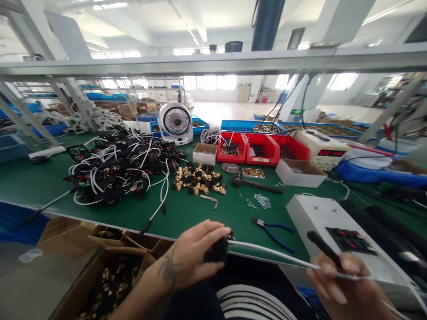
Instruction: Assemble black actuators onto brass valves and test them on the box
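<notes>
My left hand (191, 255) is closed round a small black part (218, 251) at the near edge of the green bench (187, 213). A white cable (270, 254) runs from that part rightward to my right hand (347, 286). My right hand pinches the cable together with a thin black tool (325, 249) that sticks up to the left. Both hands hover just in front of the bench edge, above my lap.
A pile of black parts with white cables (116, 166) lies at left, brass fittings (198, 178) in the middle. Blue-handled pliers (271, 229) and a white switch box (333, 229) sit near my hands. Red bins (248, 149), a fan (175, 122), cardboard boxes (110, 275) below.
</notes>
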`<action>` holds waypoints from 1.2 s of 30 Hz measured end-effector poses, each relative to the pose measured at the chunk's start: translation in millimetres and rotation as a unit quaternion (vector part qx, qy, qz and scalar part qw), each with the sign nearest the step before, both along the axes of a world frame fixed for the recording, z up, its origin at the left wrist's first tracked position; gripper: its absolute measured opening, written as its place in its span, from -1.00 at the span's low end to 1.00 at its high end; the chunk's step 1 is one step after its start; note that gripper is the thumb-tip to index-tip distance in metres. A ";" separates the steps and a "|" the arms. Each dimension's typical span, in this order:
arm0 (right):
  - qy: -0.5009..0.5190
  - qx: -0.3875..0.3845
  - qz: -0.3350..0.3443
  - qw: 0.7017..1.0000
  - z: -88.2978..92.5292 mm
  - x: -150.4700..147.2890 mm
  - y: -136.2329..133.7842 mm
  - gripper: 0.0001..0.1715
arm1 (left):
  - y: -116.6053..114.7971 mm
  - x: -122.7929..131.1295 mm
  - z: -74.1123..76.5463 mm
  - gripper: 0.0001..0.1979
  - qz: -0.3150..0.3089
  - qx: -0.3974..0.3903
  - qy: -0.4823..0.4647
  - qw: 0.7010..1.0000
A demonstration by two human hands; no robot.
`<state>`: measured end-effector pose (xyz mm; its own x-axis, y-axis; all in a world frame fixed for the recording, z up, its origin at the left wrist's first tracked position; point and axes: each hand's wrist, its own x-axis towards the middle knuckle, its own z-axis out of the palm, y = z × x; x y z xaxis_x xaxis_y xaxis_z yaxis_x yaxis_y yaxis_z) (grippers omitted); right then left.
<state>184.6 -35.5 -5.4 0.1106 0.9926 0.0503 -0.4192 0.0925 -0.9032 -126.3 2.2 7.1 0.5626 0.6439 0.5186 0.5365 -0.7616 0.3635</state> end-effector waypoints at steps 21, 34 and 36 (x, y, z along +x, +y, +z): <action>-0.328 0.084 0.082 0.938 -14.4 -27.6 -0.9 -0.78 | -6.5 140.8 1.9 -0.83 -0.058 0.009 -0.132 0.989; -0.139 0.101 -0.141 0.975 20.7 -4.5 -32.3 -0.75 | -27.6 123.0 8.3 -0.89 -0.012 -0.057 -0.189 0.980; -0.117 0.094 -0.163 0.975 27.0 -6.3 -34.2 -0.72 | -27.9 122.9 8.6 -0.88 -0.011 -0.066 -0.192 0.979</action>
<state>178.2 -69.7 21.6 0.3825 0.8771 0.2904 -0.1241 0.3603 -0.9246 -3.3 -25.8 15.7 0.3564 0.7094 0.6081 0.3249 -0.7043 0.6312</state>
